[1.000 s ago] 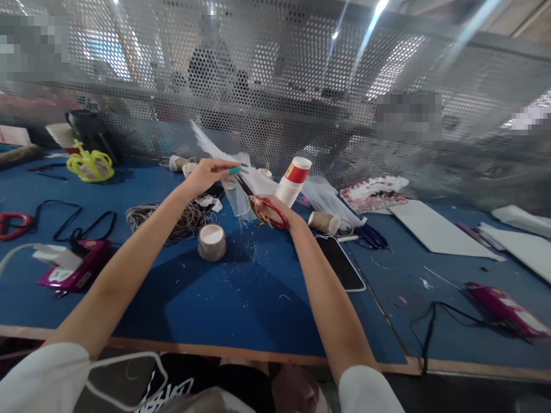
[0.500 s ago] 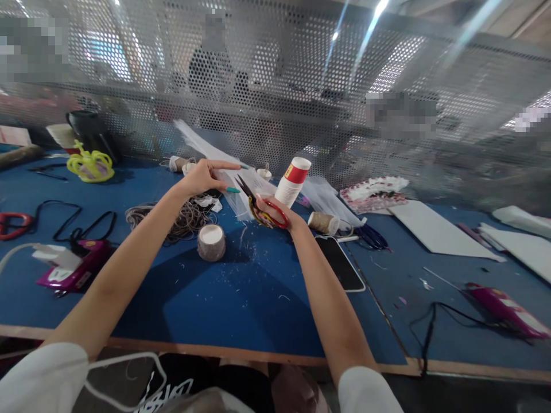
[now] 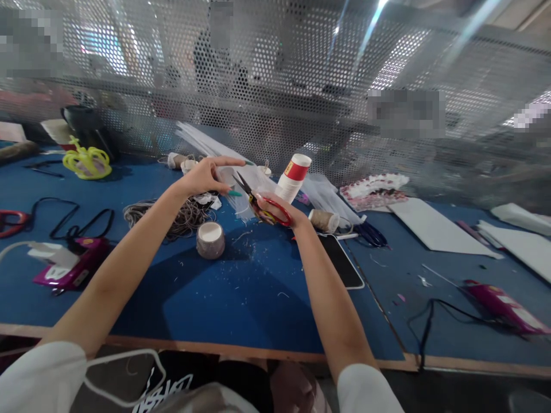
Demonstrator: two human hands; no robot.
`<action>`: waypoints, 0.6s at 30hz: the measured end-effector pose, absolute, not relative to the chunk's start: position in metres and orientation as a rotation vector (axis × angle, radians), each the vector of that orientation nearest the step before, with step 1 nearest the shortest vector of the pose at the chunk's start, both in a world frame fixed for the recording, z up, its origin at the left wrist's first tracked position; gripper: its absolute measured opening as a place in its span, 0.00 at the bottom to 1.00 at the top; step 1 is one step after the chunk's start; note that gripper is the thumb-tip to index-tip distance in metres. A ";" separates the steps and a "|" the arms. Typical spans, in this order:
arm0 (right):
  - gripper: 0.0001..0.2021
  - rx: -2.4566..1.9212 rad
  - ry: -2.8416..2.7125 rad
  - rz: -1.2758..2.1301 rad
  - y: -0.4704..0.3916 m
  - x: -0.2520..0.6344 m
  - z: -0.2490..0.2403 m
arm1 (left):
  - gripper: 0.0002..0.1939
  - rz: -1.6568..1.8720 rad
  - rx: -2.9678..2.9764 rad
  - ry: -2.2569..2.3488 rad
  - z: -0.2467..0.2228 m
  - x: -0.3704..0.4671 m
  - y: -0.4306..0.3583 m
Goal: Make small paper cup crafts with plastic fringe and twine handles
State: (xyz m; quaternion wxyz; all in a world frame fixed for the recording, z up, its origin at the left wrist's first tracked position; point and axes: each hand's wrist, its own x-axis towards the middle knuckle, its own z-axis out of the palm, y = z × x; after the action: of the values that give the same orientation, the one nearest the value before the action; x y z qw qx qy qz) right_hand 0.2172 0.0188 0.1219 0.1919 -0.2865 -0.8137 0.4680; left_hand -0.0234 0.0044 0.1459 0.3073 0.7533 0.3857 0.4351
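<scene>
Rising across the back, a perforated metal screen stands behind a blue table. A white board lies toward the right of the table. Near the middle, the sheer white mesh spreads out from behind and between the hands, its long end pointing up to the left. A tangle of cord lies beneath and beside the left forearm. The left hand is at the mesh, forefinger and thumb apart with mesh between them; whether its other fingers press on it, I cannot tell. The right hand is closed on the red handles of the scissors, whose parted blades point up and left, toward the left hand. A tilted stack of paper cups stands just beyond the right hand. Nearer the person is a small round roll, and a spool of twine lies right of the right wrist.
</scene>
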 end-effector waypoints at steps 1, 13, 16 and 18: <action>0.24 -0.799 -2.284 1.306 0.018 0.217 0.122 | 0.35 1.153 1.998 1.016 0.145 -0.023 0.005; 0.18 -0.937 -2.260 1.215 0.011 0.211 0.130 | 0.37 1.068 1.990 0.994 0.144 -0.021 0.002; 0.19 -0.937 -2.249 1.201 0.011 0.211 0.129 | 0.38 1.044 2.001 0.998 0.145 -0.020 0.001; 0.20 -0.956 -2.242 1.185 0.010 0.211 0.129 | 0.38 1.041 2.003 0.995 0.146 -0.020 0.000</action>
State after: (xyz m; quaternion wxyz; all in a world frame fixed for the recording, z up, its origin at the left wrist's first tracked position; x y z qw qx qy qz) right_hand 0.2109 0.0103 0.1287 0.2143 -0.3448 -0.8080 0.4270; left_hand -0.0199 0.0001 0.1460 0.3310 0.7662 0.3808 0.3980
